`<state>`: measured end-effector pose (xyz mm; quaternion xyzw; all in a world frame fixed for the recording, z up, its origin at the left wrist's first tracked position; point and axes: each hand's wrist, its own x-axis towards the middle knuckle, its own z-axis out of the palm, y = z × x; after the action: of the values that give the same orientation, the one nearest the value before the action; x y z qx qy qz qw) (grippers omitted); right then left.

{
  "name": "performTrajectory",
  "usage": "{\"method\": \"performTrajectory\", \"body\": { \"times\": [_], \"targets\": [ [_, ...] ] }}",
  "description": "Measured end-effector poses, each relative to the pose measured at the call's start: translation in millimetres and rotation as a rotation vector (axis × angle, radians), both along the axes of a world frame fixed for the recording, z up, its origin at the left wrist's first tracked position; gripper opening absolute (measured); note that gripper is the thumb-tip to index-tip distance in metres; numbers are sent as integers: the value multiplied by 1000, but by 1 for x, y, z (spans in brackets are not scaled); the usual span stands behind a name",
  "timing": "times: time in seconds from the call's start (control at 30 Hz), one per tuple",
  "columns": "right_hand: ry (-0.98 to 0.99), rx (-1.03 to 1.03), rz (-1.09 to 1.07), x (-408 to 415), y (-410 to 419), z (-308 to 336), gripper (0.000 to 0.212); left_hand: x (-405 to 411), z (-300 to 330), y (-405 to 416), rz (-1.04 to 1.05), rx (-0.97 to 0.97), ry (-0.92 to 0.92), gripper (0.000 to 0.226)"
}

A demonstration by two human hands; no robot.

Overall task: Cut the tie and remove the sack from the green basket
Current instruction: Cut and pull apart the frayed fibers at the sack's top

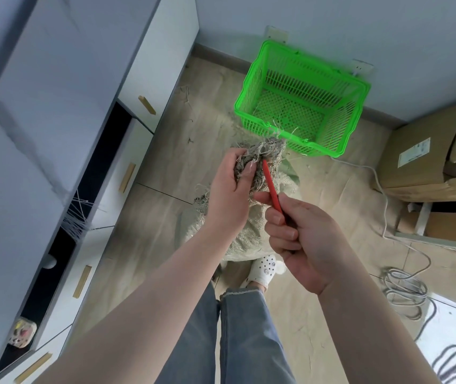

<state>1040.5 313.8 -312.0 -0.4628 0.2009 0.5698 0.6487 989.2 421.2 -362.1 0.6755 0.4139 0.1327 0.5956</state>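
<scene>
Left hand point(228, 189) fingers bunch the frayed woven sack's point(251, 231) neck taut so the right hand's point(301, 239) fingers, gripping a slim red cutter point(272, 187), reach the tie, probably hidden there.

I see pale wood-look floor point(199, 128), white drawers point(149, 65) along the left, cardboard boxes point(420, 159) right, grey wall point(359, 23) far.

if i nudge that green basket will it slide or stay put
Probably slides: the green basket looks like thin plastic mesh, so light, and it sits empty on smooth floor. Its wide flat base makes tipping unlikely.
</scene>
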Motion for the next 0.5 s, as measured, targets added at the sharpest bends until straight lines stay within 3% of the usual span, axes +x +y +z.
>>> {"method": "performTrajectory", "body": {
  "times": [0.27,0.4,0.5],
  "targets": [
    [-151,-80,7,6,5,2,31,-1,-2,-6,-65,63,-7,25],
    [-154,-80,30,9,6,2,31,-2,-2,-5,-38,12,-51,8],
    [-106,-61,23,5,4,2,29,-2,-2,-3,-22,15,-42,9]
  ]
}}
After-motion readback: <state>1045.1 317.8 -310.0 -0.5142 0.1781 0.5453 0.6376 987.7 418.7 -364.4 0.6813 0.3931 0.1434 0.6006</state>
